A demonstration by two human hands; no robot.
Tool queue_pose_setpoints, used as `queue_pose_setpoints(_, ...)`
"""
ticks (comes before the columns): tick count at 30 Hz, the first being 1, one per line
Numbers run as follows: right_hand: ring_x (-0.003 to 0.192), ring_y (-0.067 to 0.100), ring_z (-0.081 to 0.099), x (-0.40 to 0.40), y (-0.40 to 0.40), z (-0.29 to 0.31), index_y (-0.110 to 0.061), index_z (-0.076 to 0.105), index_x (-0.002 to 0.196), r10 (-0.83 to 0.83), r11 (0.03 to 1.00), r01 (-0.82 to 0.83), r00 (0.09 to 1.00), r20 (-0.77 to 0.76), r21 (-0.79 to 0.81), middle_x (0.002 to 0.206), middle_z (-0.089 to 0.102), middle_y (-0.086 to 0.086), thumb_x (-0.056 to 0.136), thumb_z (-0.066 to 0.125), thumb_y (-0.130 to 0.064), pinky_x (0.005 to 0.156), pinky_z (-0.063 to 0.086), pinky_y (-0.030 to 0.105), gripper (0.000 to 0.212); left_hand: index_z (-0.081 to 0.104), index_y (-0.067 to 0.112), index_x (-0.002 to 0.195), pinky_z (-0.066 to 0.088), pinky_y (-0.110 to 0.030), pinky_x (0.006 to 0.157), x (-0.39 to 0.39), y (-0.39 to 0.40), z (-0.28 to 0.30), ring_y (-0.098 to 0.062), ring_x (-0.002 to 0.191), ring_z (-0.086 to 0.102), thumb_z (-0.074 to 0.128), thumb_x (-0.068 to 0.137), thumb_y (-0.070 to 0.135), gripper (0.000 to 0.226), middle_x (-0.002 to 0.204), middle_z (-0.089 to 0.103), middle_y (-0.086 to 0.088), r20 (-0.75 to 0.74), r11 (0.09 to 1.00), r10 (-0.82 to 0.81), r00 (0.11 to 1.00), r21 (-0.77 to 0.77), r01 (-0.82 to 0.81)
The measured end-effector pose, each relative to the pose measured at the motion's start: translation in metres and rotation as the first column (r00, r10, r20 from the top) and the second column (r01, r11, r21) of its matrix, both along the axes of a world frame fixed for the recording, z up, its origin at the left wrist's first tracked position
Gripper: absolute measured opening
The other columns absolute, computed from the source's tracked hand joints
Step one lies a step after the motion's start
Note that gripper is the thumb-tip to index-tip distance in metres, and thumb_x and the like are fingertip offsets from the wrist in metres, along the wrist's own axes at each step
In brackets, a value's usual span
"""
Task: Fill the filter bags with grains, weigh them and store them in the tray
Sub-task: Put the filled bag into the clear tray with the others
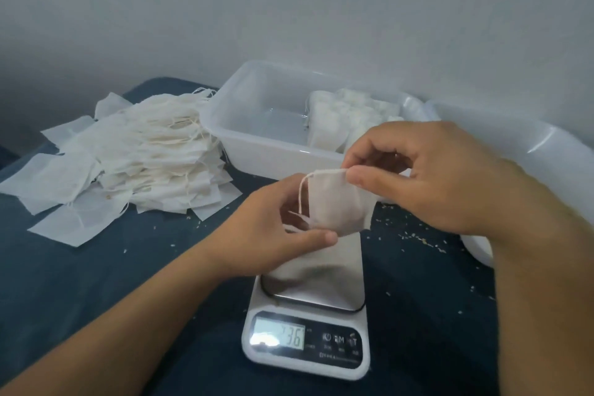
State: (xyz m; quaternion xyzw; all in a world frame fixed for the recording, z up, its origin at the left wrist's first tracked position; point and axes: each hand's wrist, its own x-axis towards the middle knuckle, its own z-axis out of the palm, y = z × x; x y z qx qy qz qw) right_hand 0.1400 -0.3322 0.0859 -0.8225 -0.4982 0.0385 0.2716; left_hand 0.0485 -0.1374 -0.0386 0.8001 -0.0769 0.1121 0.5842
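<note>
Both hands are holding a filter bag (334, 202) above the scale (308, 331): the left hand (286, 228) is gripping its lower corner, the right hand (427, 177) is pinching its top edge. The tray (225, 119) is lying just beyond the hands, nearer the right one.

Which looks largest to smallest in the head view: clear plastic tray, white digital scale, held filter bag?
1. Clear plastic tray
2. White digital scale, though it sits nearer the camera, so this ranking is unsure
3. Held white filter bag
</note>
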Motion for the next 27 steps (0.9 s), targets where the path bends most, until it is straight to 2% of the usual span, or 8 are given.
queue_pose_setpoints(2,0.089,0.004,0.067,-0.003,0.001,0.0,-0.037,0.073,0.092,0.007,1.0,-0.007,1.0,0.0,0.018,0.092,0.071,-0.022,0.087,0.064,-0.043,0.079,0.051,0.015,0.012,0.07,0.034,0.11,0.058,-0.026,0.08,0.001,-0.003,0.0,-0.014,0.09,0.073,0.081,0.084,0.026,0.029,0.1,0.076,0.008,0.037,0.999,0.036,0.999,0.014,-0.036)
queue_pose_setpoints(5,0.093,0.003,0.067,-0.003,0.0,0.002,-0.041,0.072,0.099,-0.002,1.0,0.002,1.0,-0.004,0.016,0.095,0.07,-0.022,0.086,0.065,-0.045,0.083,0.05,0.015,0.015,0.072,0.033,0.104,0.059,-0.033,0.078,0.001,-0.006,-0.002,-0.018,0.085,0.073,0.078,0.086,0.03,0.019,0.094,0.077,0.006,0.052,0.996,0.089,0.995,0.002,-0.089)
queue_pose_setpoints(9,0.101,0.0,0.064,0.0,-0.007,0.005,-0.049,0.066,0.116,-0.015,0.998,0.015,1.0,0.011,-0.053,0.109,0.064,-0.027,0.084,0.068,-0.05,0.088,0.05,0.017,0.032,0.072,0.036,0.112,0.06,-0.046,0.082,0.0,-0.006,-0.002,-0.022,0.091,0.073,0.076,0.085,0.041,0.028,0.099,0.076,0.005,0.081,0.987,0.162,0.983,-0.034,-0.16)
queue_pose_setpoints(17,0.117,0.0,0.058,-0.002,-0.006,0.003,-0.04,0.071,0.105,0.023,1.0,-0.021,0.996,0.092,-0.024,0.122,0.063,-0.026,0.084,0.075,-0.04,0.094,0.046,0.016,0.021,0.072,0.026,0.107,0.057,-0.052,0.078,0.001,-0.005,-0.006,-0.026,0.085,0.071,0.074,0.084,0.047,0.031,0.091,0.075,0.001,0.071,0.977,0.214,0.974,-0.021,-0.213)
queue_pose_setpoints(20,0.119,-0.009,0.053,-0.003,-0.004,-0.001,-0.039,0.073,0.099,0.004,0.998,0.004,0.992,0.125,-0.059,0.125,0.062,-0.026,0.086,0.075,-0.04,0.098,0.038,0.009,0.013,0.071,0.027,0.097,0.057,-0.043,0.07,0.001,-0.005,-0.005,-0.021,0.075,0.067,0.075,0.082,0.047,0.026,0.081,0.071,0.003,0.066,0.972,0.236,0.97,-0.027,-0.234)
queue_pose_setpoints(22,0.118,-0.013,0.051,-0.005,-0.001,-0.002,-0.037,0.073,0.091,0.006,0.998,0.001,0.993,0.12,-0.061,0.126,0.061,-0.027,0.087,0.073,-0.038,0.095,0.033,0.003,0.004,0.07,0.029,0.09,0.051,-0.027,0.062,0.0,-0.006,-0.005,-0.011,0.066,0.062,0.077,0.081,0.046,0.02,0.074,0.068,0.008,0.066,0.971,0.24,0.969,-0.027,-0.239)
queue_pose_setpoints(24,0.119,-0.01,0.053,-0.008,0.0,-0.001,-0.035,0.071,0.087,0.02,0.999,-0.015,0.994,0.104,-0.046,0.125,0.061,-0.029,0.089,0.071,-0.036,0.091,0.039,0.007,0.002,0.069,0.032,0.086,0.043,-0.014,0.06,0.0,-0.007,-0.004,-0.001,0.062,0.056,0.079,0.082,0.042,0.014,0.07,0.066,0.014,0.067,0.97,0.241,0.968,-0.029,-0.24)
queue_pose_setpoints(27,0.121,-0.009,0.051,-0.01,0.0,-0.001,-0.037,0.067,0.088,0.024,0.998,-0.017,0.994,0.11,-0.063,0.13,0.058,-0.031,0.089,0.066,-0.042,0.088,0.044,0.016,0.005,0.069,0.035,0.084,0.04,-0.01,0.058,-0.001,-0.006,-0.003,0.001,0.059,0.054,0.083,0.084,0.039,0.015,0.068,0.065,0.016,0.061,0.963,0.268,0.961,-0.054,-0.265)
